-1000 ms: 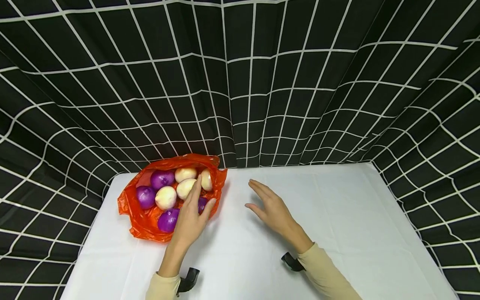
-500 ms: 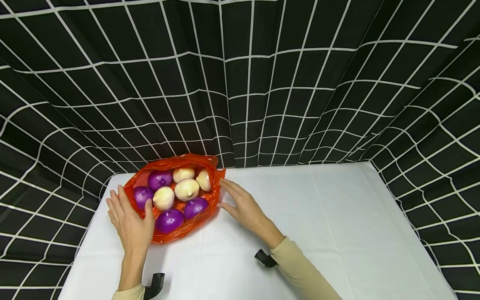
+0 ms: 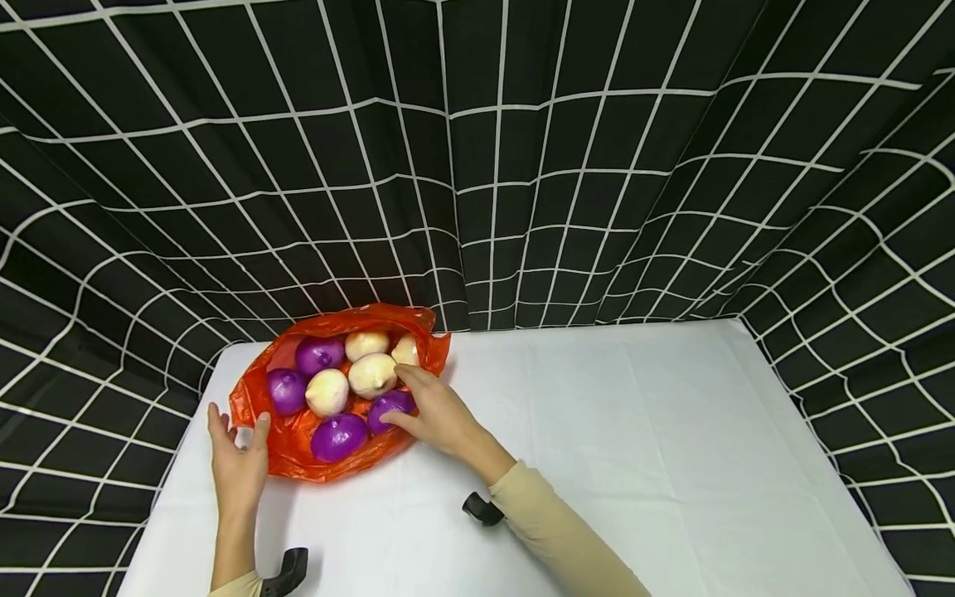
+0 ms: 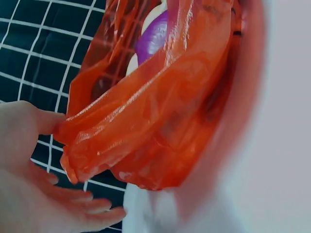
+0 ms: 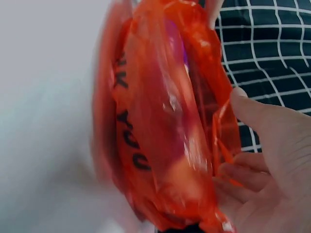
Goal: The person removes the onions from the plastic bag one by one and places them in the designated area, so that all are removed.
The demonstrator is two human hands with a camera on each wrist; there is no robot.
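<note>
A crinkled red plastic bag [image 3: 306, 468] lies with its mouth gaping on the white table. Inside are several glossy purple onions [image 3: 338, 438] and several pale onions [image 3: 327, 392]. My left hand [image 3: 239, 473] is at the bag's left end, fingers apart. In the left wrist view its thumb meets the bag's edge and the other fingers extend below it. My right hand [image 3: 445, 419] reaches over the bag's right end, partly covering a purple onion [image 3: 391, 410] and a pale onion [image 3: 406, 350]. In the right wrist view, the right thumb [image 5: 240, 97] touches the rim, fingers loosely bent.
The bag stands at the back left of the white-covered table [image 3: 634, 431], near its far edge. Black cloth with a white grid [image 3: 492, 166] rises behind and at both sides. A black wrist mount [image 3: 483, 509] sits below each forearm.
My left hand has gone from over the bag's right front to its left end. My right hand has moved left from beside the bag and now overlaps its right end.
</note>
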